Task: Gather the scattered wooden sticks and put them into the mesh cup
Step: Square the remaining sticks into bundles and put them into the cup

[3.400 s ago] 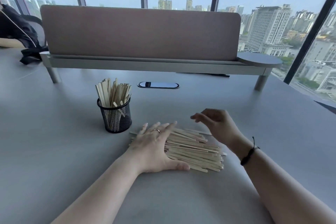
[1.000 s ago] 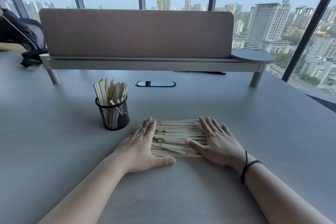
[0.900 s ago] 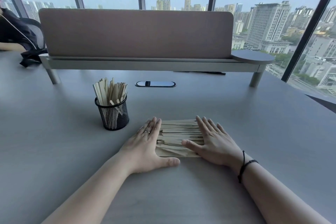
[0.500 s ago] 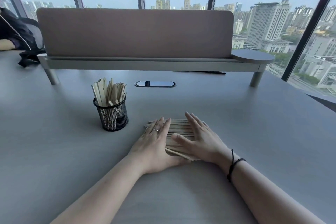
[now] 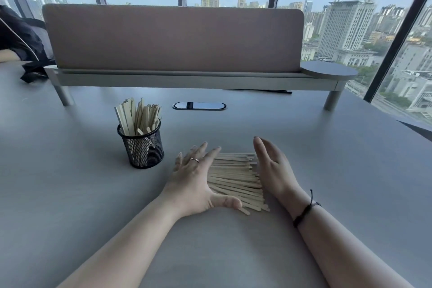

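A flat pile of wooden sticks (image 5: 235,177) is being squared up on the table (image 5: 70,194), hemmed in between two flat hands. The left hand (image 5: 195,179) is pressed, fingers spread, on the pile's left end; the right hand (image 5: 272,167) is set on edge against its right end. Nothing is gripped. Left of the hands, the mesh cup (image 5: 143,146) is already well stocked; this pile is judged the remaining load.

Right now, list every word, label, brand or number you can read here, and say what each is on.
None can be read.
Black wire mesh cup: no label visible.
Pale flat wooden sticks between the hands: unprinted.
Oval dark desk grommet: no marking legible.
Distant grey city buildings: any signs are too small to read.
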Available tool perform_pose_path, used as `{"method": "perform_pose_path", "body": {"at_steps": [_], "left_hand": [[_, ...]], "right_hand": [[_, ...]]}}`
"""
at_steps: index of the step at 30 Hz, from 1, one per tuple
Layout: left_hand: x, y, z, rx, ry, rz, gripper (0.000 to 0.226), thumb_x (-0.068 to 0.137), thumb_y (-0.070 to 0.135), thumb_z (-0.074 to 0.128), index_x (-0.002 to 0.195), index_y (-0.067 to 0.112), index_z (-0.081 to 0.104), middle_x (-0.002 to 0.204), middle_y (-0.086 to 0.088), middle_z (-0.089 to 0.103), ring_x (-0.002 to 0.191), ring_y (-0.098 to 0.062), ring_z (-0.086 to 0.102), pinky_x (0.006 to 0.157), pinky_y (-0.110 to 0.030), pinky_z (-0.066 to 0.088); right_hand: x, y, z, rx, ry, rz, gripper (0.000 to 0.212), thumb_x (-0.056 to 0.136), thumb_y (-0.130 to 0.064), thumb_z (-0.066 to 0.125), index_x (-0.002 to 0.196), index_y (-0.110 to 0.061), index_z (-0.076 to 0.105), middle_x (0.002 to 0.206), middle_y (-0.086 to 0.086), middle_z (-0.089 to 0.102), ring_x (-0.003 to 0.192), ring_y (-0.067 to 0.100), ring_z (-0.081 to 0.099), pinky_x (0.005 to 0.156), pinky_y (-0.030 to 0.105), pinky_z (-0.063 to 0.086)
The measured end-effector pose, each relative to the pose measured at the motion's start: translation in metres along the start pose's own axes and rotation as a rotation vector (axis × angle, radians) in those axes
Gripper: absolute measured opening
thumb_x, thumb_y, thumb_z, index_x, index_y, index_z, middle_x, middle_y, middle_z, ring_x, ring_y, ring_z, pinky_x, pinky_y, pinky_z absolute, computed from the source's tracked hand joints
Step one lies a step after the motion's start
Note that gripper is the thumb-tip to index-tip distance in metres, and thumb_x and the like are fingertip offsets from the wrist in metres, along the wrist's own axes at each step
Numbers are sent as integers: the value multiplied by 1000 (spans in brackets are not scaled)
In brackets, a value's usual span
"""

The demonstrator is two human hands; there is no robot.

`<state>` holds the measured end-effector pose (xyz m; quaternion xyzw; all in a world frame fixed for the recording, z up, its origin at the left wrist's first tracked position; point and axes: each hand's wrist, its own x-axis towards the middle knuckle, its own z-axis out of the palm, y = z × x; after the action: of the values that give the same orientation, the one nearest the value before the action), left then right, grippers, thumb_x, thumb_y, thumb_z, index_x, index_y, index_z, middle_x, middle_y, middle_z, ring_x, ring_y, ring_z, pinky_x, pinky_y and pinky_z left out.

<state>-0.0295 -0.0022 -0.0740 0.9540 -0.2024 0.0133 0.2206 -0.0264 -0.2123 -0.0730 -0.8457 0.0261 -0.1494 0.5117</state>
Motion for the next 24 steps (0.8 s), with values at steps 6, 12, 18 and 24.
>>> {"method": "perform_pose_path", "body": {"at_steps": [6, 12, 18, 24], "left_hand": [[5, 5, 2, 131, -111, 156, 137, 41, 100, 55, 156, 45, 6, 170, 9, -4, 155, -13, -10, 126, -45, -4], [13, 9, 5, 171, -95, 49, 133, 51, 98, 53, 159, 30, 14, 169, 5, 12, 155, -14, 6, 126, -41, 2], [18, 13, 10, 205, 33, 72, 107, 60, 96, 39, 143, 28, 43, 138, 6, 47, 130, -18, 40, 110, -37, 36], [18, 12, 13, 205, 43, 102, 96, 67, 89, 28, 138, 29, 51, 126, 3, 49, 121, -21, 44, 105, -37, 38]], "right_hand": [[15, 0, 12, -447, -255, -38, 75, 91, -74, 21, 149, -29, 39, 158, -9, 35, 148, 8, 22, 122, 40, 15], [15, -6, 14, -561, -374, -116, 65, 91, -74, 14, 133, -42, 52, 141, -24, 52, 136, -5, 33, 112, 28, 18], [3, -16, 9, -461, -406, -112, 46, 99, -63, 28, 129, -42, 56, 136, -22, 56, 126, 0, 41, 93, 20, 24], [0, -5, 15, -437, -354, -154, 53, 95, -68, 31, 131, -40, 57, 131, -20, 59, 127, 5, 47, 98, 24, 34]]}}
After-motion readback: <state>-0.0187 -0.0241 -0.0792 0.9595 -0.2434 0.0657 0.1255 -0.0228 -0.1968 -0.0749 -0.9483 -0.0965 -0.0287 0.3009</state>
